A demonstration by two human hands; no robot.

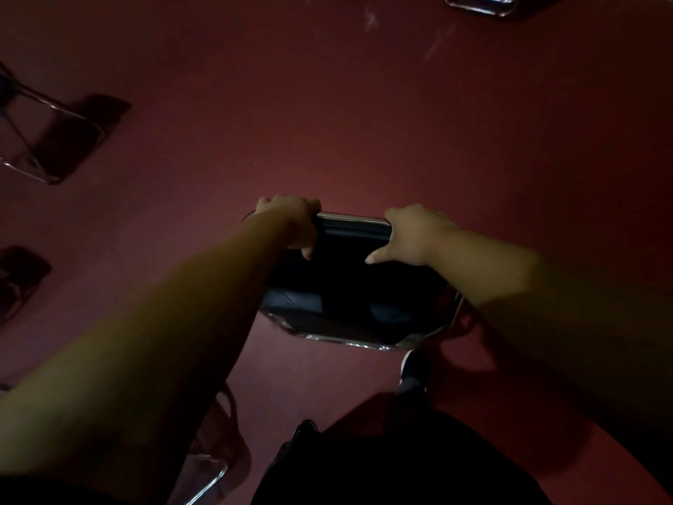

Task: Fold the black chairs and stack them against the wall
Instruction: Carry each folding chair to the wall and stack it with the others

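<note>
Both arms outstretched, left hand (291, 220) and right hand (411, 235) gripping black chair (349, 286), fingers curled.

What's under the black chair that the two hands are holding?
Red floor shows all round the black chair, and a shoe stands by its near edge. What lies straight beneath is hidden by the chair itself.

Dark red floor (364, 122), black chair (346, 286) at centre, second chair (47, 140) well left of it, chrome frame (480, 3) far beyond it, shoe (413, 369) just behind it.
</note>
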